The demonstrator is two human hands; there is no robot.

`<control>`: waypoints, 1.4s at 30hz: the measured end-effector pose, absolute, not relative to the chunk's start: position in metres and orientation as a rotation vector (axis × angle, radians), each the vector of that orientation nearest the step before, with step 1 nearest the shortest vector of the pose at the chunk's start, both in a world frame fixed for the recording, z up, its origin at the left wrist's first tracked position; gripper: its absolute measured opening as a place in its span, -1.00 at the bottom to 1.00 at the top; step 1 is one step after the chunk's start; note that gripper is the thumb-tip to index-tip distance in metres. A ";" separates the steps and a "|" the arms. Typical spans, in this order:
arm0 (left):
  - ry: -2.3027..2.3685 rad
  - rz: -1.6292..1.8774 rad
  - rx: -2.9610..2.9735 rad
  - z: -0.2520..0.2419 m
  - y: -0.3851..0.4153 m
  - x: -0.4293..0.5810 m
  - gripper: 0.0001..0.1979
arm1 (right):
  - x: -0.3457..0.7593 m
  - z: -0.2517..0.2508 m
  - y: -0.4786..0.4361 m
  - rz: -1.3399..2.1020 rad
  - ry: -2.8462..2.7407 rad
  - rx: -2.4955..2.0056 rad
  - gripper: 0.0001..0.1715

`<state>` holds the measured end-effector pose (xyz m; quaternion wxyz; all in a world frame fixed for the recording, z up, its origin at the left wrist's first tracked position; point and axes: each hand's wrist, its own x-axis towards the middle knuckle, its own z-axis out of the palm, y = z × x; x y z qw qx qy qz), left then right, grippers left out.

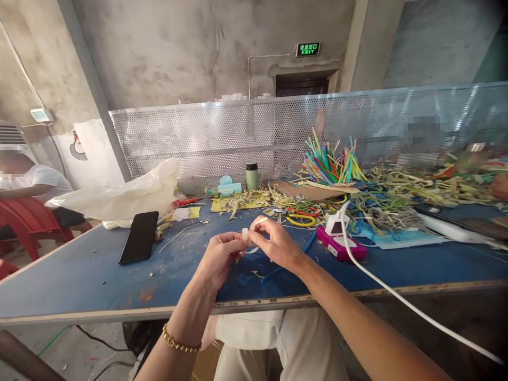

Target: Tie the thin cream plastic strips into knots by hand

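My left hand (219, 256) is closed in a pinch, its thumb and fingertips on a narrow whitish strip (245, 234). Opposite it, my right hand (279, 246) also pinches the strip, which bends in a loop between the two hands just above the table's front part. Part of the strip is hidden behind my fingers, and its material is hard to tell. Below my right hand, a blue fuzzy stem (273, 273) lies on the blue tabletop (99, 288).
A black phone (138, 237) lies left. Right stand a magenta box (342, 245) and a white charger (337, 224) with a cable (391, 291). Behind are yellow-handled pliers (300, 219), dried leaf scraps (248, 201), colourful stems (331, 163), a green bottle (252, 177) and a plastic bag (119, 196).
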<state>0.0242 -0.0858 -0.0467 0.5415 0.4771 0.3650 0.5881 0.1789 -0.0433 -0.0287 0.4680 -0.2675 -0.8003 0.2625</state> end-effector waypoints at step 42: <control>0.957 1.390 1.058 -0.047 -0.083 0.021 -0.82 | 0.201 -0.019 -0.045 1.289 -1.824 -0.314 -0.81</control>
